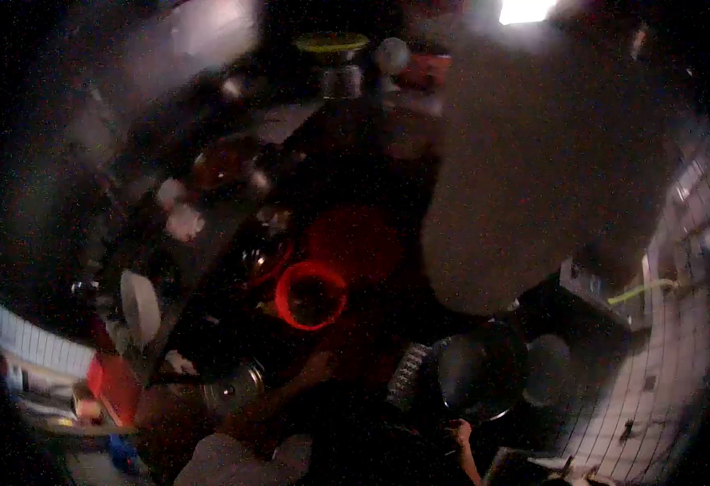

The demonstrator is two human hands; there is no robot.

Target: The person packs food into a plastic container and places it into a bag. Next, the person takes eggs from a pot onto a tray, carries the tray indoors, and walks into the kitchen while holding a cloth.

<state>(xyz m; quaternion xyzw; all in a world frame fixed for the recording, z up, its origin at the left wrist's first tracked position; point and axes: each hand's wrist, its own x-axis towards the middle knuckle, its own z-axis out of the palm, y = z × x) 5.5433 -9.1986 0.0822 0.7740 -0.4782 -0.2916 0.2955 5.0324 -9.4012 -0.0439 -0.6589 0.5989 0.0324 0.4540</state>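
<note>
The scene is very dark and blurred. My left hand (318, 369) reaches forward at the end of a dim forearm; its fingers are lost in shadow. Above it is a round container with a bright red rim (340, 300), apart from the hand as far as I can see. At the lower right, my right hand (458, 434) is closed at the lower edge of a dark, shiny round pan (476, 377). A metal lid or pot (233, 390) lies left of my left forearm.
A large grey panel (549, 178) fills the upper right. Beside the pan are a ridged light object (408, 374) and a greyish round object (548, 369). A red box-like object (114, 389) is at the left; a tiled surface (614, 421) runs along the right.
</note>
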